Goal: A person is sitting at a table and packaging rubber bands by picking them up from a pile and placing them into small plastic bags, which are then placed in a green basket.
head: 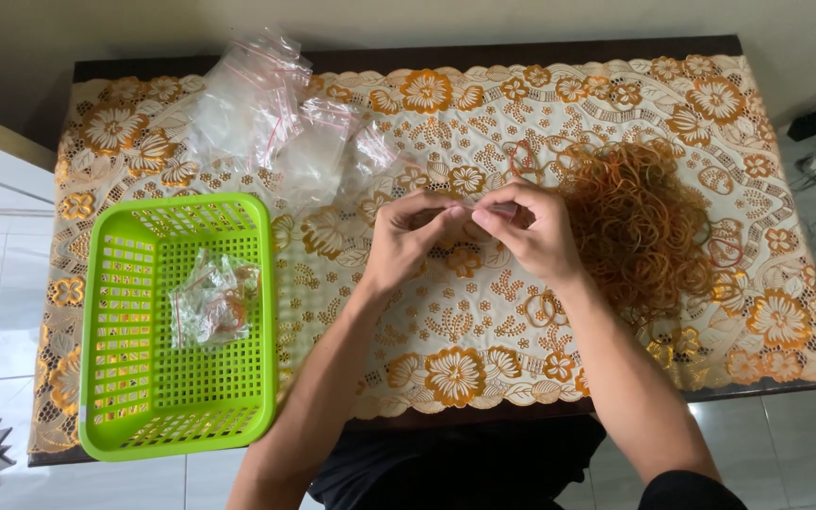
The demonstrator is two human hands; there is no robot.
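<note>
Pinching small clear bag between left hand grip and right hand grip, beside rubber bands.

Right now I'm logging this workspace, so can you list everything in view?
table: one, dark wood, centre
tablecloth: one, cream with orange flowers, over the table
basket: one, lime green, table's left end
filled bags: a few, clear, inside the basket
empty bags: a loose pile, clear, top left
rubber bands: a heap, orange-brown, right
left hand: fingers pinching a small clear bag, centre
right hand: pinching the same bag
</note>
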